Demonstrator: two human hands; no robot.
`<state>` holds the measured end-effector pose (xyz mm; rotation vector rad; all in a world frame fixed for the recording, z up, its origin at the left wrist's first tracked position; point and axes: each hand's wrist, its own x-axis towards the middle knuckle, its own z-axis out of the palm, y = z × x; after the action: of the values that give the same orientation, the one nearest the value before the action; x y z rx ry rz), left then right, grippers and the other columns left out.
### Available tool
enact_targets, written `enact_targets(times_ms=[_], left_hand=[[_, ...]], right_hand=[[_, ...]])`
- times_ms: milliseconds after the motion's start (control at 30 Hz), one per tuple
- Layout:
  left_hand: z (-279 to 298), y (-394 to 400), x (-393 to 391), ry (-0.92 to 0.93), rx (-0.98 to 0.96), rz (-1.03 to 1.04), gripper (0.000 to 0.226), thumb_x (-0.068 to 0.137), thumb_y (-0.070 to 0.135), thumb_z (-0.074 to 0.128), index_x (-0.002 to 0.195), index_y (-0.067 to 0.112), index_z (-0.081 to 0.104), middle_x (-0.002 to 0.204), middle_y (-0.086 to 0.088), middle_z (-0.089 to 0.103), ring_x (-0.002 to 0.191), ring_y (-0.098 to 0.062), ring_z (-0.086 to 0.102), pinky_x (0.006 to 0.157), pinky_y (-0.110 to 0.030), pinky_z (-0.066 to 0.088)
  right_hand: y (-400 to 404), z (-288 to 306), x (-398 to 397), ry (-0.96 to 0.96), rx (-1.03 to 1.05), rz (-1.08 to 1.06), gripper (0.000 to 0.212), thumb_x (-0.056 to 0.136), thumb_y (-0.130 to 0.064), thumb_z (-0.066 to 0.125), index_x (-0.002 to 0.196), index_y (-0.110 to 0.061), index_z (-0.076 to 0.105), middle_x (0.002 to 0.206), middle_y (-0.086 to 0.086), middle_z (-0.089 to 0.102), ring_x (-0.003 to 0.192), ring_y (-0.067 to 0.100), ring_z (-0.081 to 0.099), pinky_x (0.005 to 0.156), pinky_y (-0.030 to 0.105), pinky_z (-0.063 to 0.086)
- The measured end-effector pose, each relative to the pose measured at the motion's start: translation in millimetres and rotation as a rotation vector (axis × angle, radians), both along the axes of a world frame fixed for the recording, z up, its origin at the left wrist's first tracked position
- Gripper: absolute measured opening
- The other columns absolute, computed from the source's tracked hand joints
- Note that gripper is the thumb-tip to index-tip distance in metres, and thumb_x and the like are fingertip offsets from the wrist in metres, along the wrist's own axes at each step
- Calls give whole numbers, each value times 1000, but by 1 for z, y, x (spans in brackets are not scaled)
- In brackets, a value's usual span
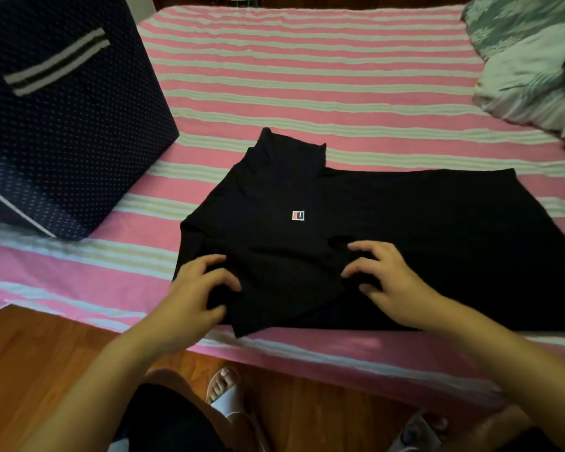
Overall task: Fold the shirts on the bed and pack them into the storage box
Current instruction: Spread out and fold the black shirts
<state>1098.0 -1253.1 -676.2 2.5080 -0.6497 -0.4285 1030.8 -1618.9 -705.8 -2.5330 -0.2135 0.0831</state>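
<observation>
A black shirt [356, 230] with a small chest logo lies spread across the near side of the bed, collar toward the far side and one part folded over. My left hand [193, 291] grips the shirt's near left edge with curled fingers. My right hand [385, 275] has its fingers bent on the cloth near the middle of the front edge, bunching it. The dark blue dotted storage box [62, 125] with a striped handle stands on the bed at the far left, apart from the shirt.
The bed [307, 76] has a pink and white striped sheet. A green and white crumpled blanket [529, 66] lies at the far right. Wooden floor [46, 353] and feet in white slippers are below the bed's near edge.
</observation>
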Motion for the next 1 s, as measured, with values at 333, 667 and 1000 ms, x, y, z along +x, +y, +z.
enact_targets(times_ms=[333, 667, 1000], left_hand=[[-18, -15, 34, -379, 51, 227, 38, 96, 16, 64, 134, 16, 62, 128, -9, 60, 119, -33, 54, 104, -45, 44], [-9, 6, 77, -178, -129, 303, 22, 96, 11, 67, 114, 19, 76, 106, 7, 69, 97, -7, 61, 92, -22, 46], [-17, -11, 79, -421, -100, 518, 34, 92, 14, 52, 122, 14, 69, 120, -10, 63, 113, -30, 58, 101, -43, 48]], right_hand=[[-72, 2, 4, -96, -204, -283, 36, 90, -2, 64, 122, -17, 69, 132, 4, 60, 126, 31, 49, 111, 40, 36], [14, -12, 104, -60, -92, -31, 30, 96, -13, 62, 118, -30, 74, 116, -8, 63, 114, 15, 52, 101, 35, 45], [30, -1, 106, -238, -125, -367, 36, 93, -3, 55, 121, -18, 70, 116, 3, 59, 111, 25, 56, 96, 39, 50]])
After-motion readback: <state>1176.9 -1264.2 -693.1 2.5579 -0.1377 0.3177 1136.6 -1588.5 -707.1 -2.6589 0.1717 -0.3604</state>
